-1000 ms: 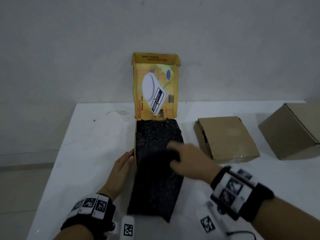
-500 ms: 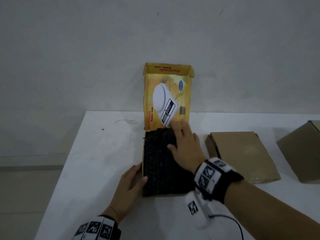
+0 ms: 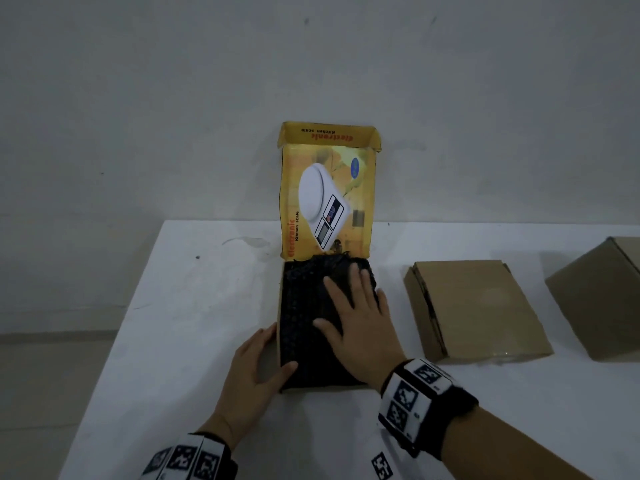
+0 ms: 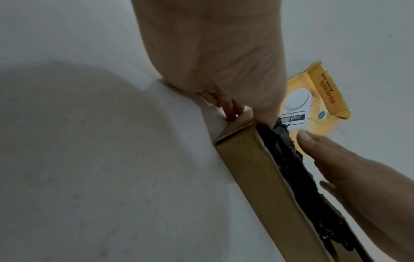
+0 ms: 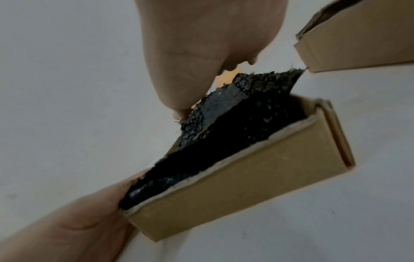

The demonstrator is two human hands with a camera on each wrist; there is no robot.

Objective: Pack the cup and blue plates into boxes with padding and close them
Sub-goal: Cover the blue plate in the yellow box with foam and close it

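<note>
Pressing black padding (image 3: 301,306) flat inside the open box (image 4: 257,168) at mid-table (image 3: 194,306) with the right hand (image 3: 360,327), fingers straight and spread, gripping nothing. Bracing the box's left wall with the left hand (image 3: 252,372), fingers straight along the cardboard, thumb lying over the near rim onto the padding. Standing upright behind: yellow lid (image 3: 329,195), picturing a kitchen scale. Sitting apart to the right: flat carton (image 3: 474,306), then big carton (image 3: 599,299), both closed.

White table (image 3: 194,306) with an open yellow-lidded box (image 3: 329,188), a flat brown box (image 3: 478,306) and a larger brown box (image 3: 602,299).
</note>
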